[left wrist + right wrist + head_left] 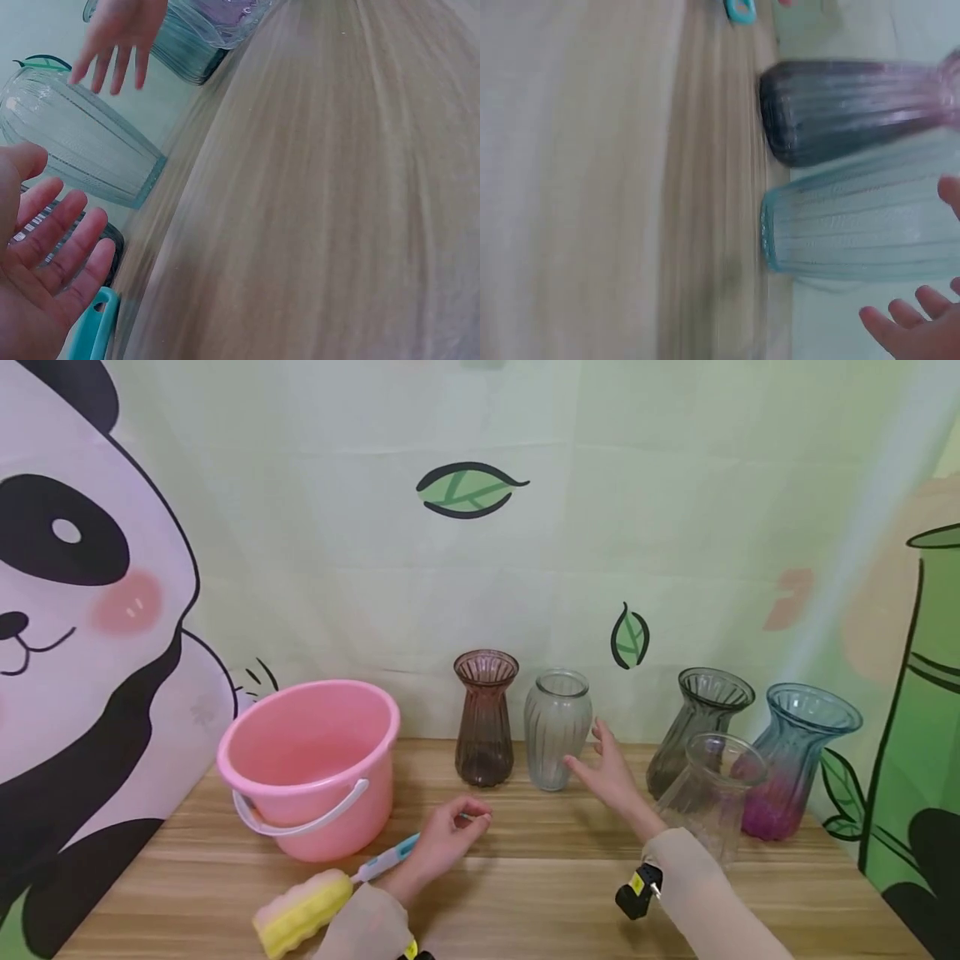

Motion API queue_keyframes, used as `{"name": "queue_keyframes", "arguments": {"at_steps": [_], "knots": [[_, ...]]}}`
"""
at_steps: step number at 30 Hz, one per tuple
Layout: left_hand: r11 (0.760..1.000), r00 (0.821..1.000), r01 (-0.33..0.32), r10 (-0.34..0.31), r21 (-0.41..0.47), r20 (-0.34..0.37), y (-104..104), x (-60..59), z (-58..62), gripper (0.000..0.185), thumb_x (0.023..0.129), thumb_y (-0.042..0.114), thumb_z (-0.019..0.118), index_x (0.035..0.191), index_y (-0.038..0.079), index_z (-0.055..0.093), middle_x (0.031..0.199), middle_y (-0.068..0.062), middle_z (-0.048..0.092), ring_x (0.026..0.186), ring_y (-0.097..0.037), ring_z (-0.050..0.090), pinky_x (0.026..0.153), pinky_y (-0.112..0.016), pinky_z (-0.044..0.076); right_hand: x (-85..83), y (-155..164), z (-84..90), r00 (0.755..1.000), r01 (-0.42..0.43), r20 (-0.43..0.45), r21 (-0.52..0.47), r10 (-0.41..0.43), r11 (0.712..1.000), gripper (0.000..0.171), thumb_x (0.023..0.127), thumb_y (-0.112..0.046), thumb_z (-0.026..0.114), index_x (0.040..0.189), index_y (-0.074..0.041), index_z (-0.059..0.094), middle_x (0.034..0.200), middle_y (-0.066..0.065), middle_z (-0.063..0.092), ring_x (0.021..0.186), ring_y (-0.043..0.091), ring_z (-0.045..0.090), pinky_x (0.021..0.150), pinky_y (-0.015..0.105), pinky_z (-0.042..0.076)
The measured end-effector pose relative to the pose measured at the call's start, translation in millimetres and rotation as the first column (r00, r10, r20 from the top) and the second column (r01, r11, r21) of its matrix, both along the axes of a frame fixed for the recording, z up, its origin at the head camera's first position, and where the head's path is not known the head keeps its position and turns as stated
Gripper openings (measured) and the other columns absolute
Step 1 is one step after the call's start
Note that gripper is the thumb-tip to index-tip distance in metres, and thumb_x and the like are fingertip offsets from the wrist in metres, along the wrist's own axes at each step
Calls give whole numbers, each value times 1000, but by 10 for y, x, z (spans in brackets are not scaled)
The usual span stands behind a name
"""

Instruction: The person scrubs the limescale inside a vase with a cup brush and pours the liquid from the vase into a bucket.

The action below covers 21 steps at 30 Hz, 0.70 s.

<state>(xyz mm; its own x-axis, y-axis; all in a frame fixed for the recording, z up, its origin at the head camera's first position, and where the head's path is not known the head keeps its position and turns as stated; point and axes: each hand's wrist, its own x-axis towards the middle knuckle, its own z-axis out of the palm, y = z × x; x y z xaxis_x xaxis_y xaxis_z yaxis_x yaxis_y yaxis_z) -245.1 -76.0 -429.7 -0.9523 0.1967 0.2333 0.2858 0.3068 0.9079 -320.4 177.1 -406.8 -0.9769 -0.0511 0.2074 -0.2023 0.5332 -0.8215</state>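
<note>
My right hand [611, 772] is spread open, fingers straight, just beside the pale ribbed glass vase [556, 729] standing upright on the wooden table [525, 893] next to the brown vase [485, 718]. My left hand [446, 839] is relaxed and holds nothing, lying over the teal handle of the yellow sponge brush [315, 906] near the pink bucket [311, 764].

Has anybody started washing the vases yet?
Not that I can see. Five vases stand on the table. The right hand is open beside the pale green vase, not gripping it. The left hand lies by the sponge brush. The pink bucket waits nearby.
</note>
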Motion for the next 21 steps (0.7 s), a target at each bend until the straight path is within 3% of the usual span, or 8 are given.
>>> {"name": "queue_keyframes", "arguments": {"at_steps": [5,11,15,18,21], "knots": [[1000,1000,4,-4,-17,2,-22,-153,-267,17,85,18,63,96,5,66,90,-7,66,77,-21,59,63,-21,47,297,30,123,991,-32,-130,83,42,996,65,86,-18,64,139,-1,31,139,22,38,125,40,39,95,55,39],[999,999,47,-47,-17,18,-22,-138,-268,18,85,20,63,96,6,65,90,-6,65,77,-18,59,64,-22,47,708,152,393,966,-15,-253,157,55,988,57,83,-19,67,133,-10,44,134,11,49,120,30,47,92,49,43],[997,997,73,-72,-21,39,-15,-84,-218,16,86,16,61,98,5,64,92,-8,64,78,-18,58,63,-22,47,965,311,529,932,26,-358,235,61,972,55,80,-17,70,130,-11,48,127,6,52,114,25,50,89,45,45],[995,995,94,-94,-20,33,-5,15,-101,16,87,11,60,98,0,63,93,-12,64,79,-21,59,63,-22,47,1111,464,628,897,94,-439,293,47,951,58,77,-14,73,129,-9,49,123,9,53,113,28,49,88,48,42],[994,994,110,-110,-19,24,11,128,32,16,86,7,59,98,-4,61,93,-15,64,80,-24,59,66,-22,47,1201,652,714,882,160,-472,290,-5,944,66,75,-13,74,134,-9,43,127,17,48,114,35,44,86,54,37]]}}
